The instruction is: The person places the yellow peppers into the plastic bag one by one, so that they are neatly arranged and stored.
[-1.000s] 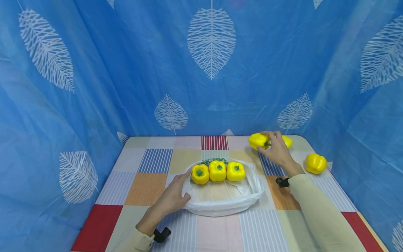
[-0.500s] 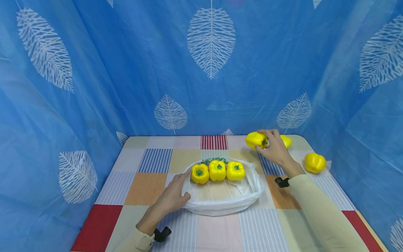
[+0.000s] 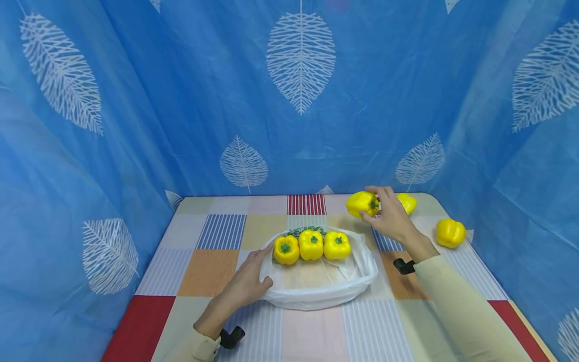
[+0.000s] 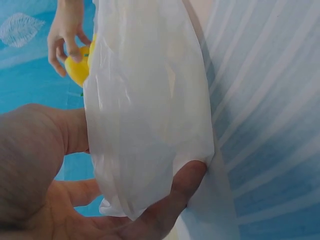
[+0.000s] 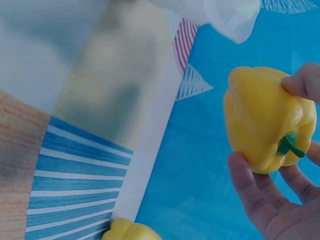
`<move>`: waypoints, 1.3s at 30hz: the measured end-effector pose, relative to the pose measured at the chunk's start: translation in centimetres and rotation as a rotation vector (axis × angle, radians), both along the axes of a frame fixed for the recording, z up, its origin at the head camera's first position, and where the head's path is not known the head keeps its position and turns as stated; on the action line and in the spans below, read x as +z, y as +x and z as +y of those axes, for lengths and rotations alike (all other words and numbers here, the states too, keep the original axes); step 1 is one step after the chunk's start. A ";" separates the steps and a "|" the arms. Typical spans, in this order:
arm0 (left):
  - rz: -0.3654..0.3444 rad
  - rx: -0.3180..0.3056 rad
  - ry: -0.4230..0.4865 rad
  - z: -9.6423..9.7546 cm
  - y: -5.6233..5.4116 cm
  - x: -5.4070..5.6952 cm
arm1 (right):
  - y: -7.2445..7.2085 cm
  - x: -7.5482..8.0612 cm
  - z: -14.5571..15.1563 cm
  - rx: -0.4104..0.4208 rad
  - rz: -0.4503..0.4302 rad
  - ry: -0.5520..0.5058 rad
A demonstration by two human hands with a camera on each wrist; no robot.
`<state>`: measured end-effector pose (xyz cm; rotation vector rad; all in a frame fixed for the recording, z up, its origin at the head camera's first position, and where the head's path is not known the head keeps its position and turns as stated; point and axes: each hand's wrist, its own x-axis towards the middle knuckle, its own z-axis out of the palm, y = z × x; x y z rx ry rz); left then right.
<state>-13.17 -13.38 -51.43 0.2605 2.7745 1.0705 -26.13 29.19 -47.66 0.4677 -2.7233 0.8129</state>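
My right hand [image 3: 390, 213] grips a yellow bell pepper [image 5: 267, 117] at its stem end, thumb on one side and fingertips on the other. The pepper is held up near the table's back edge, its green stem towards my palm. My left hand [image 3: 249, 279] holds the left end of a white plastic bag [image 3: 307, 300], thumb in front and other fingers passing behind the plastic in the left wrist view. The bag lies with its mouth spread wide. Along its far side sit three yellow peppers in a row, the middle one [image 3: 311, 246] close against its neighbours.
Beyond my right hand lies a yellow pepper [image 3: 407, 202], partly covered by that hand. Another pepper [image 3: 450, 233] lies near the table's right edge. A patchwork cloth [image 3: 212, 271] covers the table, and blue leaf-print curtains [image 3: 194, 100] enclose the back and sides.
My right hand has moved a little to the left with the pepper, away from the one lying behind it. The left hand and the bag have stayed in place.
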 end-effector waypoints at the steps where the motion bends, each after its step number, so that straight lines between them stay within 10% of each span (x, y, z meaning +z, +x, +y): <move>1: 0.001 0.001 -0.002 0.0 0.0 0.0 | 0.1 0.1 -0.1 0.003 0.001 0.001; 39: 0.013 -0.003 0.000 0.0 0.3 0.1 | 4.4 2.6 -3.9 0.097 0.180 -0.005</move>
